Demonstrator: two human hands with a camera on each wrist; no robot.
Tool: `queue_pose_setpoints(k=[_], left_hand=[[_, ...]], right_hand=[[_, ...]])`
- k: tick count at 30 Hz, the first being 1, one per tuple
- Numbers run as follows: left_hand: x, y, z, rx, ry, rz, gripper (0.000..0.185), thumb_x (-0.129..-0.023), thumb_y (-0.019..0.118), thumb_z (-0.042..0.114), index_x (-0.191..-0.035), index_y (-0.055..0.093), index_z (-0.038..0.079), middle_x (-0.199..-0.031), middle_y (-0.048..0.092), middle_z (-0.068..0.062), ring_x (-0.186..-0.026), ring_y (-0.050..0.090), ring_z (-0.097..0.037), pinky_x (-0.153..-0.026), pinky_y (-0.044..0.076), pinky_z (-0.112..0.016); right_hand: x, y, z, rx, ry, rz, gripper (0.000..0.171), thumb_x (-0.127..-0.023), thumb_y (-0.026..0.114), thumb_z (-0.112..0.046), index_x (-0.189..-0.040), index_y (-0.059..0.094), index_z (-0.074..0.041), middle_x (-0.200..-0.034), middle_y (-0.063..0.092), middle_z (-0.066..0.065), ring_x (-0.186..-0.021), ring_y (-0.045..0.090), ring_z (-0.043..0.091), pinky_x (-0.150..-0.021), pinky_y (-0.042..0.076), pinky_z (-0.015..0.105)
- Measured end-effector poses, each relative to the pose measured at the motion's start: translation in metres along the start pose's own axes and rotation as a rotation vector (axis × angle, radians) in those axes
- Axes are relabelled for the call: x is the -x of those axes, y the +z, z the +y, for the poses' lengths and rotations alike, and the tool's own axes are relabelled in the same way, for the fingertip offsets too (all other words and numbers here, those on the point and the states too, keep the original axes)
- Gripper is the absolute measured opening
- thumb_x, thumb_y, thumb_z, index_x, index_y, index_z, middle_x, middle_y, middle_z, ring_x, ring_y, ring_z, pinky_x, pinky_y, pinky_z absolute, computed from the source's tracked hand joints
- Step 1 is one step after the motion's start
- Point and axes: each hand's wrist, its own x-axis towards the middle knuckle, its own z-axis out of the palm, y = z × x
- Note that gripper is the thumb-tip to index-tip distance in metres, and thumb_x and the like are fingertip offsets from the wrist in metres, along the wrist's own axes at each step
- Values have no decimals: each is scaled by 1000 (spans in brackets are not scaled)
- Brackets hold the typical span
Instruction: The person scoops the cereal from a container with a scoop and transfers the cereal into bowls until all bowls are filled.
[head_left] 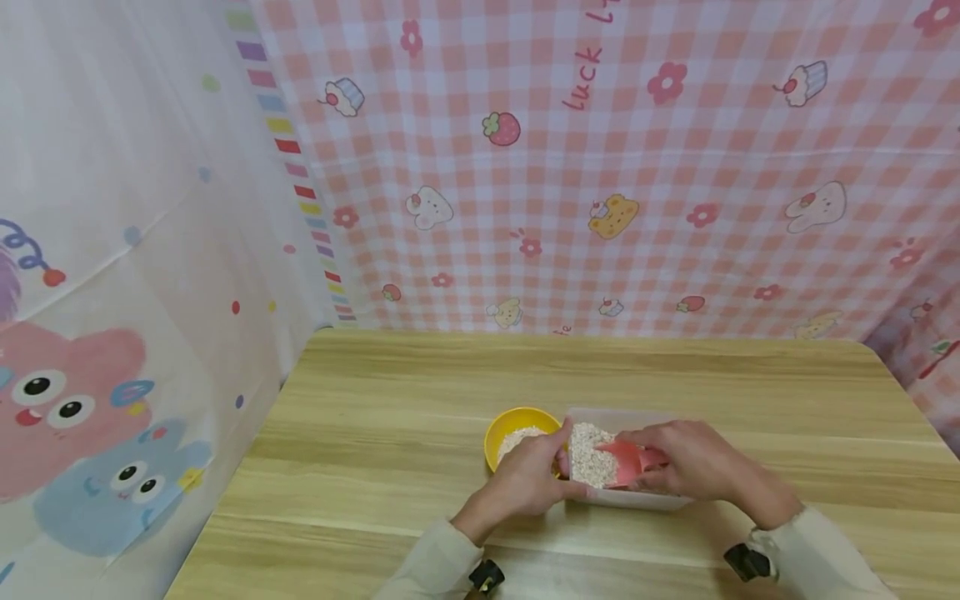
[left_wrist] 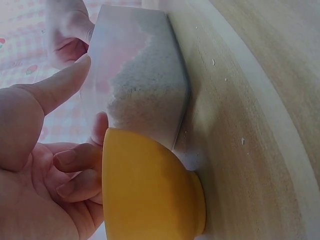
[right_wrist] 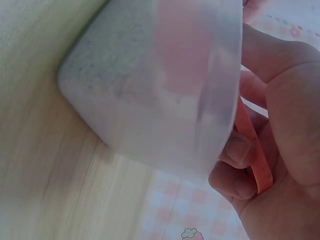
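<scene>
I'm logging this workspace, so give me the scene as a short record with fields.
Surface: wood-grain table
Bowl: yellow, upright, pale flakes inside
Tub: whitish, see-through, just right of the bowl, also holding flakes
Scoop: pinkish red, its head inside the tub; load unclear
Right hand: grips the scoop's handle
Left hand: at the tub's left end, thumb against it
Spills: a few stray flakes on the table
Backdrop: pink checked cloth
</scene>
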Motion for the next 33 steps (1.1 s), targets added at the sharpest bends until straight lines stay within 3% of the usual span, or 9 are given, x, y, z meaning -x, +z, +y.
queue_pose_setpoints(k=[4,18,23,33], left_hand=[[0,1,-1,5,2,2,96,-80,83,37,-155,31,7,-74,53,11,-59,41,-4,-57,35,-18],[0,1,-1,-7,6,2,96,-80,82,37,-155,31,7,-75,54,11,-61,41,-3,-59,36,-18],[0,1,-1,-1,-4,-6,96,-81,82,37,-155,30,8,-75,53,11,-61,42,-4,-59,36,-19],[0,0,-1,3,-9,-11,95,-81,82,37,-156,30,9,-76,53,11,-61,42,-4,-60,37,-19]], right_hand=[[0,1,0,3,0,6,54,-80,81,-36,-125,68,-10,-114,72,3,-83,56,5,-68,47,30],[2,3,-2,2,15,23,57,-81,79,-45,-123,69,-8,-112,73,3,-86,62,7,-71,53,35],[2,5,-2,11,34,26,60,-80,79,-48,-123,69,-8,-112,73,4,-82,57,5,-71,52,34],[4,9,0,-19,45,72,58,-78,80,-49,-121,70,-11,-101,73,-4,-71,46,1,-62,41,23]])
